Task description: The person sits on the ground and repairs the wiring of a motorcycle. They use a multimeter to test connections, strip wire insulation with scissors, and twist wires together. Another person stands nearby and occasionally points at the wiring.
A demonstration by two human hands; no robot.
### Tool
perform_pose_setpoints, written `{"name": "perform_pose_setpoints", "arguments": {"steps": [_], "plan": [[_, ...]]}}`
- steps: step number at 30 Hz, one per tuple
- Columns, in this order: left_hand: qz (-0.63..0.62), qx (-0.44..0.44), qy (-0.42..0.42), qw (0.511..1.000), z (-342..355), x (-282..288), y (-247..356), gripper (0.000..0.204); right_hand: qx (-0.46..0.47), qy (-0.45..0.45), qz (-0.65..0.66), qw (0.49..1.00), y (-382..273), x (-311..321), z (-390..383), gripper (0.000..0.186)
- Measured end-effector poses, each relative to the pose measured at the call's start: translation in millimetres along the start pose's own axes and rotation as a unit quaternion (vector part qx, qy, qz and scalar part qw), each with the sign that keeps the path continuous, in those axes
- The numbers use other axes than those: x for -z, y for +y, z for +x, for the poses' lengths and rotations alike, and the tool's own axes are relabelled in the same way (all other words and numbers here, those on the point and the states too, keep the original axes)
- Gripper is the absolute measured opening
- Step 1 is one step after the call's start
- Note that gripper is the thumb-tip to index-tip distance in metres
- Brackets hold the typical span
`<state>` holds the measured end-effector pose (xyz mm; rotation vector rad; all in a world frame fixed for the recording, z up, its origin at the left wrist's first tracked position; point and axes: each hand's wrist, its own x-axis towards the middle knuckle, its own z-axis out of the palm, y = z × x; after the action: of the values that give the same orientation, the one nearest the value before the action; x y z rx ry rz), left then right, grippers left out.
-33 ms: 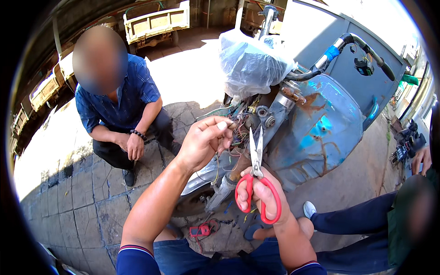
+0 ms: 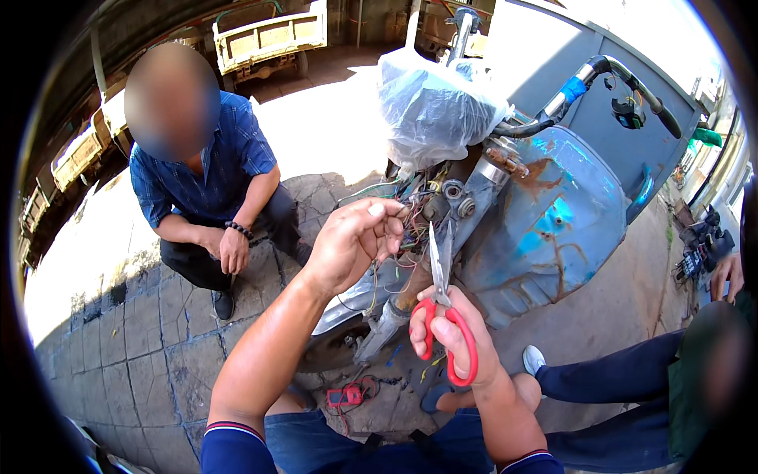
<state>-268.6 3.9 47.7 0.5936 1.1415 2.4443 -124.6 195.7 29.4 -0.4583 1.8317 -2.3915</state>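
My left hand (image 2: 359, 241) is closed in a pinch at the wire bundle on the front of a worn blue three-wheeled vehicle. Thumb and forefinger meet near the thin wires (image 2: 414, 217), but whatever lies between them is too small to make out. In my right hand (image 2: 462, 336) is a pair of scissors (image 2: 440, 272) with red handles, my fingers through the loops. Its blades point up and stand slightly apart, just right of the wires and in front of the steering column (image 2: 482, 189).
A clear plastic bag (image 2: 434, 107) wraps a part below the handlebar (image 2: 564, 99). A red meter (image 2: 344, 396) with leads lies on the paved ground. One person (image 2: 205, 189) squats at the left; another person's legs (image 2: 616, 371) are at the right. Yellowish cargo beds (image 2: 270, 38) stand behind.
The scissors and my right hand have turned and shifted slightly. My left hand keeps its pinch at the wires, with only a slight finger movement.
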Motion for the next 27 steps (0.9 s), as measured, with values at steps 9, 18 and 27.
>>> {"name": "perform_pose_setpoints", "arguments": {"steps": [9, 18, 27], "plan": [[0.048, -0.053, 0.002, 0.997, -4, 3, -8, 0.037, 0.065, 0.128, -0.386, 0.911, 18, 12, -6, 0.046], [0.078, -0.065, 0.024, 0.995, -5, 0, -11, 0.037, 0.037, 0.168, -0.416, 0.893, 27, 14, -3, 0.054], [0.18, -0.077, 0.041, 0.98, -3, 3, 2, 0.032, -0.277, -0.098, -0.635, 0.715, 186, 29, -107, 0.062]]}}
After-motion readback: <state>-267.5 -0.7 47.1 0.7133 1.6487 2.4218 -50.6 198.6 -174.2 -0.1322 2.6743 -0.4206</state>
